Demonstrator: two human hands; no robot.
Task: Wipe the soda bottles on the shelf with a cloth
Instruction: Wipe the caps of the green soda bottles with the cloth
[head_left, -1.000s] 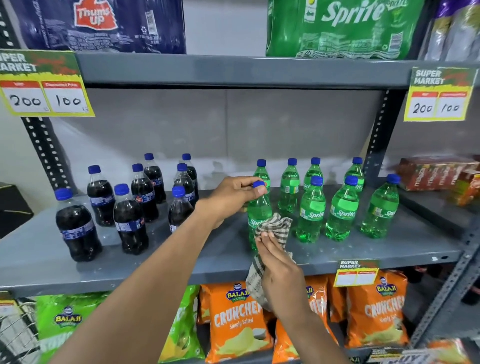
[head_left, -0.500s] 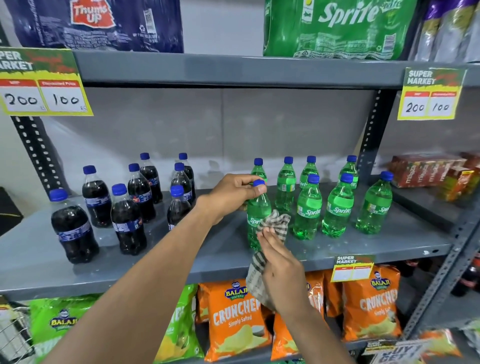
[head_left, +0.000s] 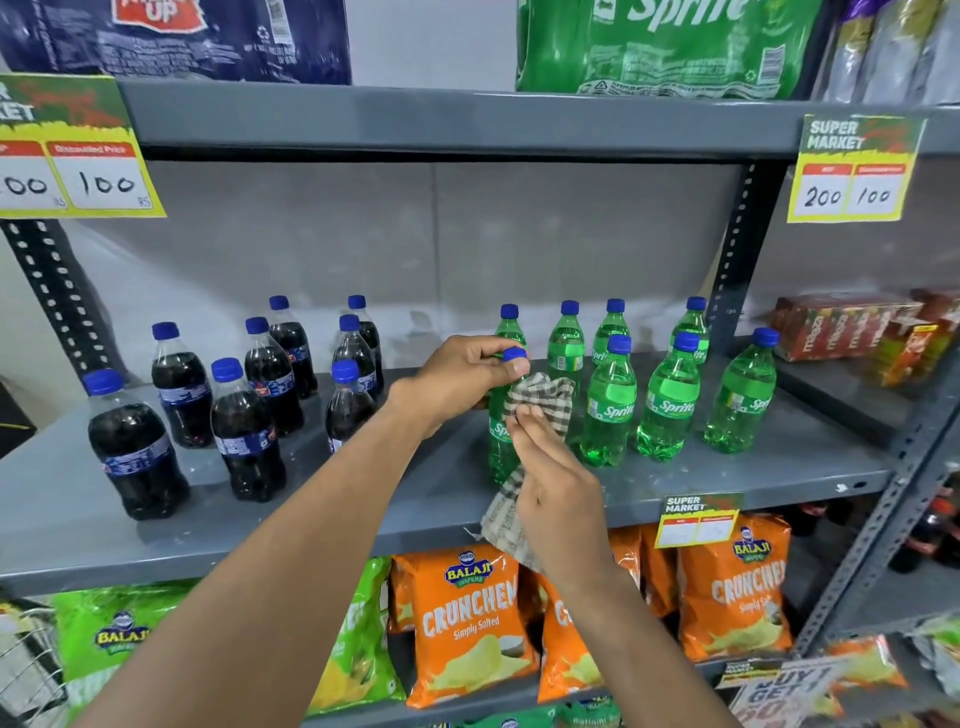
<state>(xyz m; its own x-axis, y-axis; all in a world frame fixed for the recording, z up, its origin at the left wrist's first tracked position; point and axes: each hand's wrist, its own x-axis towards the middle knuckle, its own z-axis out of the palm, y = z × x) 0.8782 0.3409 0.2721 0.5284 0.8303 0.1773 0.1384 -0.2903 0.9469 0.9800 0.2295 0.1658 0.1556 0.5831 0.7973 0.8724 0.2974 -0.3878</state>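
Observation:
A green Sprite bottle (head_left: 500, 441) with a blue cap stands upright near the front of the grey shelf (head_left: 363, 499). My left hand (head_left: 462, 376) grips its neck just under the cap. My right hand (head_left: 553, 480) presses a brown-and-white checked cloth (head_left: 540, 397) against the bottle's shoulder, and the cloth's tail hangs below the shelf edge. Several more Sprite bottles (head_left: 608, 410) stand to the right and behind. Several dark cola bottles (head_left: 247, 431) with blue caps stand on the left half of the shelf.
Shrink-wrapped Thums Up pack (head_left: 171, 36) and Sprite pack (head_left: 670, 47) sit on the shelf above. Orange and green chip bags (head_left: 462, 623) fill the shelf below. Red juice cartons (head_left: 852, 327) lie at right beyond the perforated upright (head_left: 737, 249). Yellow price tags (head_left: 852, 171) hang from shelf edges.
The cloth has slid up the held Sprite bottle from its label toward its shoulder. My left hand keeps its grip on the neck. The view has moved closer to the shelf.

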